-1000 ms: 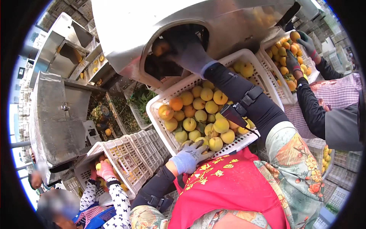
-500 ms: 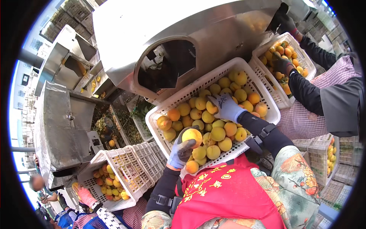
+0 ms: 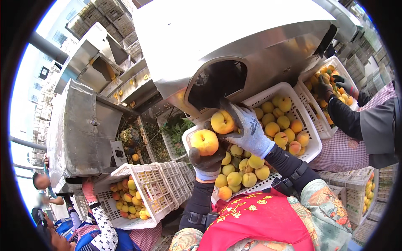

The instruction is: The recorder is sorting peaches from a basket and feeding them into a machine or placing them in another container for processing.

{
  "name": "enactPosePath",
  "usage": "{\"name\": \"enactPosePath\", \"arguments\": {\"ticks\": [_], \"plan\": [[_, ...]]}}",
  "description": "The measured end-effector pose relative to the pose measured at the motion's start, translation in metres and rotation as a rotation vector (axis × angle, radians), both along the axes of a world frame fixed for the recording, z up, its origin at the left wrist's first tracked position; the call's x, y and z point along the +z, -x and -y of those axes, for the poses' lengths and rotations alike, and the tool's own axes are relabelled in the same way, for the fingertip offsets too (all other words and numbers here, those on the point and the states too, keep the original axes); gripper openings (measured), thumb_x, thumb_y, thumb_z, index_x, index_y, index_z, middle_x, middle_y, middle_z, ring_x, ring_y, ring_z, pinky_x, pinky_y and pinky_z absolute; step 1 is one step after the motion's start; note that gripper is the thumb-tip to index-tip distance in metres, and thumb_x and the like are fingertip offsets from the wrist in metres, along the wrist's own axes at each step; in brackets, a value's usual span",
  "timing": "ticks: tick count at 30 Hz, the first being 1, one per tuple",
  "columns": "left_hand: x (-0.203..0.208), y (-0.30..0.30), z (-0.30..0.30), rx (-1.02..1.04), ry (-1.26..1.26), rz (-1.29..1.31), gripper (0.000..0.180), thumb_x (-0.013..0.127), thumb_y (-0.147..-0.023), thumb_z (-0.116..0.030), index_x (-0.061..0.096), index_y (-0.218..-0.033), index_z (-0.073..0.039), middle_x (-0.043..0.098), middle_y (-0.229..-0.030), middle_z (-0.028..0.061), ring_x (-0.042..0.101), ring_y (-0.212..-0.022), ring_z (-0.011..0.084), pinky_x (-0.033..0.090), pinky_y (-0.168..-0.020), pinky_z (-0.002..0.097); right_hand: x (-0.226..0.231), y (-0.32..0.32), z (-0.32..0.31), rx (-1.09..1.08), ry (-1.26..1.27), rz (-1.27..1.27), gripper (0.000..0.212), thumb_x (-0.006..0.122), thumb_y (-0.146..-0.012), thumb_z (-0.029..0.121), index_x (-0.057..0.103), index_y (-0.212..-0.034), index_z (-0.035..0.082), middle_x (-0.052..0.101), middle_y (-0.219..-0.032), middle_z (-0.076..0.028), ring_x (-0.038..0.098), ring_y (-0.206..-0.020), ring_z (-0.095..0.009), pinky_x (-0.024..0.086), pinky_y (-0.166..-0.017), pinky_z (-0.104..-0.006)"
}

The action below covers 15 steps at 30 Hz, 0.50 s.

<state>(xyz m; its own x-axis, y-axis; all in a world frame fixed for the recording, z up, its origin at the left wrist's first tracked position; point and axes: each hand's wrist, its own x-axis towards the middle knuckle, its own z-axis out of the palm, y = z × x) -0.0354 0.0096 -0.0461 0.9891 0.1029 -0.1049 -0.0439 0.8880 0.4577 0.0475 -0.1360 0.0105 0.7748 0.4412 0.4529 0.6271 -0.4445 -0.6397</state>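
Note:
My left hand (image 3: 206, 162), in a grey-and-black work glove, is closed around a yellow peach (image 3: 204, 142). Right beside it, my gloved right hand (image 3: 251, 130) grips a second yellow peach (image 3: 222, 121) between thumb and fingers. Both hands are raised above the left part of a white plastic crate (image 3: 305, 112) that stands in front of me. Loose yellow peaches (image 3: 249, 179) fill the crate, some with a red blush. My hands hide its left end.
A metal machine housing (image 3: 268, 54) with a dark opening stands behind the crate. At left another peach crate (image 3: 155, 188) is tilted beside a co-worker's pink-gloved hand (image 3: 88, 190). On the right a co-worker's dark-gloved hands (image 3: 324, 87) are in a third crate (image 3: 312, 109).
My right hand has come up out of the crate with a peach and moved beside my left hand. My left hand has risen with its peach. The whole view has shifted.

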Motion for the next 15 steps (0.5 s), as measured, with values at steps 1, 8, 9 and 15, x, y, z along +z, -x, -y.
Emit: {"name": "enactPosePath", "arguments": {"ticks": [1,8,9,15], "plan": [[0.001,0.000,-0.003,-0.013,0.035,0.003,0.096,0.072,-0.069,-0.055,0.034,-0.142,-0.005,0.043,-0.140,0.0126,0.044,-0.127,0.0292,0.034,-0.109,0.0463,0.001,-0.011,-0.004,-0.026,0.029,0.050,0.092,0.081,-0.063,0.031,0.039,-0.142,0.009,0.054,-0.127,-0.017,0.050,-0.117,-0.036,0.033,-0.106,-0.0448],[-0.026,0.025,-0.026,-0.079,0.098,-0.065,0.090,0.075,-0.069,-0.034,0.033,-0.144,-0.007,0.051,-0.129,0.0125,0.052,-0.115,0.0278,0.039,-0.104,0.0452,-0.026,-0.061,-0.021,-0.093,0.213,0.076,0.088,0.078,-0.067,0.034,0.038,-0.139,0.003,0.047,-0.134,-0.021,0.041,-0.126,-0.037,0.029,-0.109,-0.0487],[-0.021,0.029,-0.028,-0.068,0.088,-0.065,0.087,0.075,-0.073,-0.031,0.032,-0.145,-0.007,0.052,-0.127,0.0129,0.053,-0.114,0.0269,0.041,-0.102,0.0439,-0.025,-0.059,-0.024,-0.101,0.213,0.063,0.088,0.078,-0.067,0.033,0.038,-0.140,0.003,0.047,-0.134,-0.021,0.041,-0.126,-0.038,0.029,-0.109,-0.0487],[-0.016,0.012,-0.018,-0.141,0.177,-0.115,0.076,0.068,-0.084,-0.031,0.030,-0.148,-0.015,0.046,-0.137,0.0194,0.046,-0.126,0.0359,0.036,-0.109,0.0479,-0.033,-0.116,-0.050,-0.188,0.208,0.310,0.071,0.075,-0.069,0.030,0.048,-0.130,0.004,0.052,-0.126,-0.020,0.051,-0.114,-0.038,0.038,-0.098,-0.0490]]}}
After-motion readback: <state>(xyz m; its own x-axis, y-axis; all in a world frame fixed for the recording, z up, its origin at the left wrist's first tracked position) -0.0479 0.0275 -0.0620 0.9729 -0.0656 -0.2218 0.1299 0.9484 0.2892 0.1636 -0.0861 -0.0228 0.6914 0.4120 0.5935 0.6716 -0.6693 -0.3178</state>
